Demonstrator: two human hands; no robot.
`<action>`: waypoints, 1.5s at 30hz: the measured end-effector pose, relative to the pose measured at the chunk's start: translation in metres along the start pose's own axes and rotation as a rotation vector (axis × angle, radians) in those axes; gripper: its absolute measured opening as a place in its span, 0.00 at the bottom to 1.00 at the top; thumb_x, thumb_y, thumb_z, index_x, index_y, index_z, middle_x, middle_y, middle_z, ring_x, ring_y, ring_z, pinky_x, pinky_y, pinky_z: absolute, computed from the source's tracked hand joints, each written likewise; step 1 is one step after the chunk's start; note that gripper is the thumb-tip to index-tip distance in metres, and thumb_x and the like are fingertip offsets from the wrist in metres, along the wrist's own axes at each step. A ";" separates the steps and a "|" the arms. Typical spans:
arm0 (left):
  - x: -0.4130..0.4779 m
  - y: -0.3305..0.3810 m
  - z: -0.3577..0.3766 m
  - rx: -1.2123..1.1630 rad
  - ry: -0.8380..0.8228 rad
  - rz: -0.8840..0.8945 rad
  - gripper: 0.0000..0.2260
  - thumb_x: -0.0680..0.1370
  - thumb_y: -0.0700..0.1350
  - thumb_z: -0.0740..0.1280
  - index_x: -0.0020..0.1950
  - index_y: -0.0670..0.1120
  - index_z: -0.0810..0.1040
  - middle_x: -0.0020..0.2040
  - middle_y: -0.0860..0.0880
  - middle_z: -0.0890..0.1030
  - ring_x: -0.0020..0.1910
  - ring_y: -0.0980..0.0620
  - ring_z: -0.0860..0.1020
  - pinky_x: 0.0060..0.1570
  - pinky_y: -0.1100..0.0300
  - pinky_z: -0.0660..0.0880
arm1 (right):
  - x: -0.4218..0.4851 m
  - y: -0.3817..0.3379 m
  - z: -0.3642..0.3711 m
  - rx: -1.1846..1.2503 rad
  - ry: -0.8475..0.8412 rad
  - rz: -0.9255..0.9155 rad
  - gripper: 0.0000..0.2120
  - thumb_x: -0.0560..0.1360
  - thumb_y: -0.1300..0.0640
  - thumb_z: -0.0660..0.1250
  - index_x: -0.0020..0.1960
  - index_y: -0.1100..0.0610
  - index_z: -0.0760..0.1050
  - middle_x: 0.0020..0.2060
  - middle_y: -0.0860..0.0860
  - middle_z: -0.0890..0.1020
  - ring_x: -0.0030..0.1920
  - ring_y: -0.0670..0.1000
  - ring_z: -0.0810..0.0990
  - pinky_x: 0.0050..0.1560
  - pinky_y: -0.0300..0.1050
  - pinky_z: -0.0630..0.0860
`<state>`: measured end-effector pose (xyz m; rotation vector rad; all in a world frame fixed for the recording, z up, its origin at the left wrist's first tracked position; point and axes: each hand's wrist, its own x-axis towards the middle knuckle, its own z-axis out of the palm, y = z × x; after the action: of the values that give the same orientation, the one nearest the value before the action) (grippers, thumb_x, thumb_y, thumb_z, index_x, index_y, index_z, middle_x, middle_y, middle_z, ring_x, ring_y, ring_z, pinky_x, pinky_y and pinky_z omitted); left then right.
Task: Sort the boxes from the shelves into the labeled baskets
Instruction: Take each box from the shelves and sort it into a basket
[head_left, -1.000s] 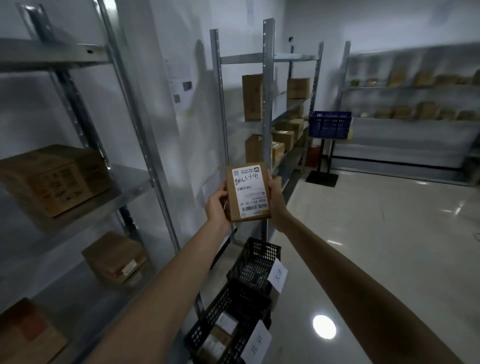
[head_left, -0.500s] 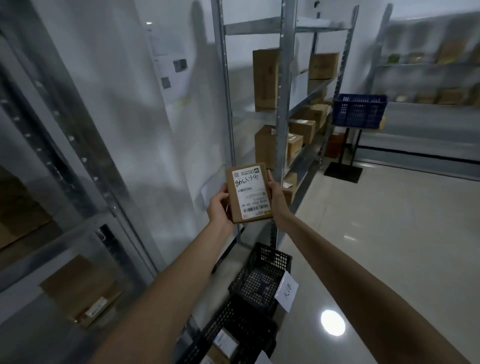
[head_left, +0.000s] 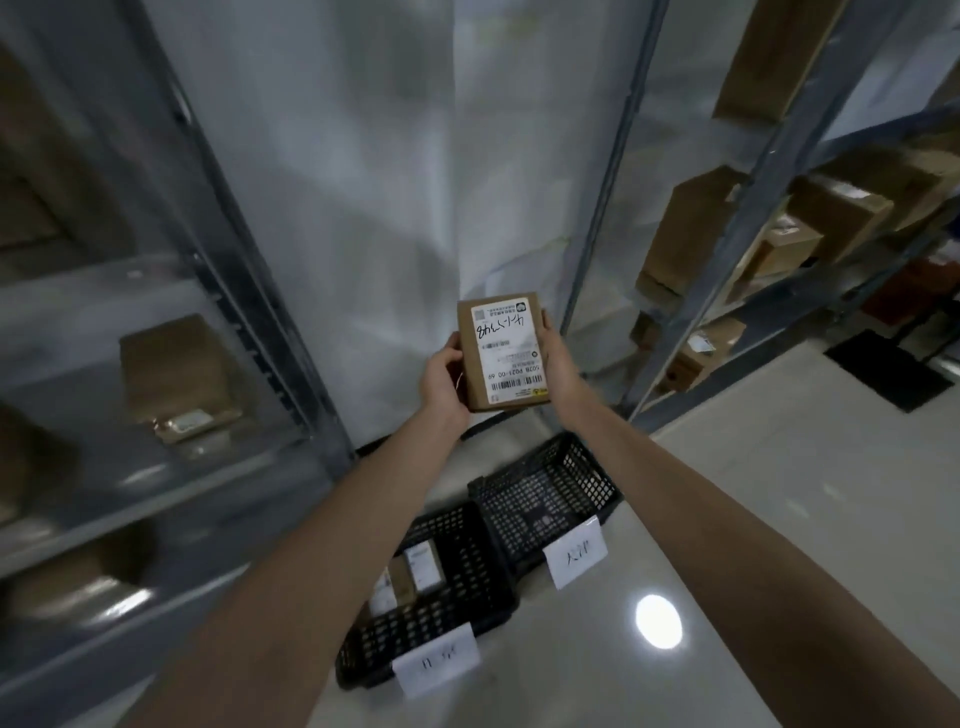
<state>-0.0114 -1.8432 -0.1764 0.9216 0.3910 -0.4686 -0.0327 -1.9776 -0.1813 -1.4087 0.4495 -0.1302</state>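
I hold a small brown cardboard box (head_left: 501, 353) with a white shipping label facing me, up in front of the wall. My left hand (head_left: 444, 376) grips its left edge and my right hand (head_left: 558, 364) its right edge. Below it on the floor stand two black mesh baskets with white paper labels. The far basket (head_left: 550, 491) shows nothing inside. The near basket (head_left: 457, 613) holds a couple of labelled boxes (head_left: 410, 574).
A metal shelf unit (head_left: 171, 291) at left carries brown boxes (head_left: 174, 376), blurred. Another shelf unit (head_left: 748, 208) at right holds several boxes (head_left: 685, 234). A white wall fills the gap between them. Glossy floor (head_left: 779, 493) spreads right, with a black mat (head_left: 888, 366).
My view has tilted down and moved closer to the wall, so both baskets now lie under the box. My hands still hold the box the same way.
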 end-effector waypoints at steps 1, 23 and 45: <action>0.005 -0.002 -0.004 -0.007 0.025 0.004 0.17 0.77 0.40 0.58 0.58 0.51 0.83 0.43 0.50 0.86 0.41 0.50 0.83 0.42 0.54 0.81 | 0.007 0.009 0.002 0.008 -0.033 0.009 0.21 0.82 0.52 0.52 0.74 0.52 0.65 0.57 0.58 0.83 0.52 0.58 0.84 0.46 0.50 0.83; 0.215 -0.135 -0.096 -0.026 0.447 -0.131 0.18 0.76 0.57 0.71 0.56 0.43 0.83 0.53 0.44 0.86 0.53 0.44 0.83 0.54 0.48 0.80 | 0.183 0.226 -0.020 -0.073 -0.215 0.421 0.21 0.83 0.41 0.52 0.65 0.52 0.74 0.50 0.50 0.85 0.51 0.56 0.84 0.47 0.50 0.79; 0.527 -0.559 -0.240 0.684 0.656 -0.305 0.25 0.76 0.44 0.73 0.71 0.47 0.70 0.60 0.48 0.79 0.54 0.49 0.80 0.55 0.52 0.81 | 0.376 0.705 -0.195 -0.333 -0.331 0.705 0.20 0.85 0.52 0.55 0.76 0.51 0.63 0.63 0.56 0.80 0.58 0.59 0.82 0.59 0.62 0.78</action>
<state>0.0953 -2.0484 -0.9477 1.6992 1.0150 -0.5845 0.1120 -2.1694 -0.9682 -1.4782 0.6831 0.7681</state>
